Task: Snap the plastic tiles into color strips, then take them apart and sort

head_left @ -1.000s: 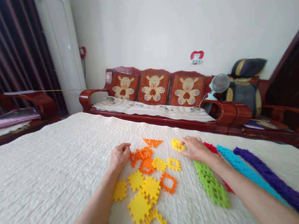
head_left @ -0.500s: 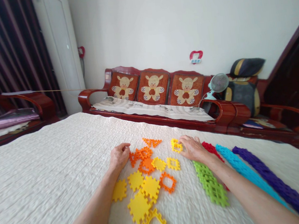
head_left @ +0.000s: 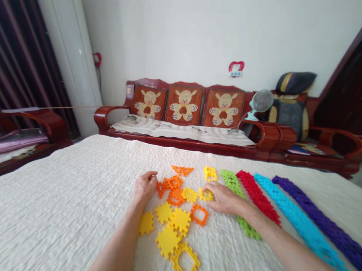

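Observation:
My left hand (head_left: 146, 185) rests on the white quilted cover beside the orange pieces (head_left: 173, 182), fingers curled, holding nothing that shows. My right hand (head_left: 221, 196) has its fingertips on a small yellow frame piece (head_left: 205, 194). Just beyond it lies another yellow piece (head_left: 210, 174). Between my forearms are several flat yellow squares (head_left: 168, 240), a yellow frame (head_left: 175, 263) and an orange frame (head_left: 193, 215). Farther off sits a group of orange triangles (head_left: 182, 170).
Rows of green (head_left: 231, 181), red (head_left: 258, 196), cyan (head_left: 293, 217) and purple (head_left: 326, 223) pieces run along the right, partly under my right forearm. Behind the quilted cover (head_left: 61, 199) stands a wooden sofa (head_left: 181, 141) with bear cushions and a small fan (head_left: 262, 100).
My right hand has moved nearer, from the far yellow piece to the small yellow frame piece. The far yellow piece now lies free. My left hand has stayed in place.

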Demonstrator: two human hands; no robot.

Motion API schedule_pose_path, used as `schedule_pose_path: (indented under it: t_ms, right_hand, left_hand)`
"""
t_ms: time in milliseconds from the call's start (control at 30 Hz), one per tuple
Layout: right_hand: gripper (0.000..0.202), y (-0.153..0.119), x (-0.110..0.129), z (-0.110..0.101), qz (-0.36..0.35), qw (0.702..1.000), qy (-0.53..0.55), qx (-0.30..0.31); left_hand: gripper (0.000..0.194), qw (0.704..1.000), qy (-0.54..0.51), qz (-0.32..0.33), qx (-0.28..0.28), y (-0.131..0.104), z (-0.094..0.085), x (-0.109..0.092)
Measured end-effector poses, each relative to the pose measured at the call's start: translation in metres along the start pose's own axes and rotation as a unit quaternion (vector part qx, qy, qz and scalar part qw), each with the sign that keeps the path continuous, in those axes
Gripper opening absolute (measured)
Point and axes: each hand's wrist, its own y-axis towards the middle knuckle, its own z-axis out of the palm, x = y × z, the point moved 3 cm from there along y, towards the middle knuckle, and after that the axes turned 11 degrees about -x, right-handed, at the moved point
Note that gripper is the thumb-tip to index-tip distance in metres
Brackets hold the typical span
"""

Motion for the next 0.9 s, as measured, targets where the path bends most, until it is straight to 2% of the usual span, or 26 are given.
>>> schedule_pose_path:
  t_ms: [133,300,433,600,800,900]
  right_hand:
    - [0.036,-0.003,-0.004,0.004,0.023,0.999,0.009,-0.040]
    - [0.050,0.006,-0.016,-0.006,0.022,0.997,-0.012,-0.074]
    - [0.052,0.016,-0.029,-0.013,0.035,0.994,-0.077,-0.069]
    - [0.053,0.021,-0.030,-0.018,0.043,0.989,-0.129,-0.058]
    - [0.054,0.021,-0.036,-0.016,0.053,0.988,-0.134,-0.061]
    - [0.055,0.019,-0.037,-0.017,0.048,0.988,-0.118,-0.089]
  left_hand:
    - [0.035,1.000,-0.004,-0.004,0.007,0.000,0.001,0.000]
    - [0.034,1.000,0.002,-0.006,0.012,0.000,0.001,0.001]
    - [0.034,1.000,0.006,-0.007,0.007,0.000,0.001,-0.001]
    - [0.035,1.000,0.002,-0.004,0.004,0.000,0.001,0.000]
    - [0.034,1.000,0.001,0.008,-0.001,0.001,0.003,0.003]
    - [0.035,1.000,0.001,0.005,0.001,0.001,0.003,0.003]
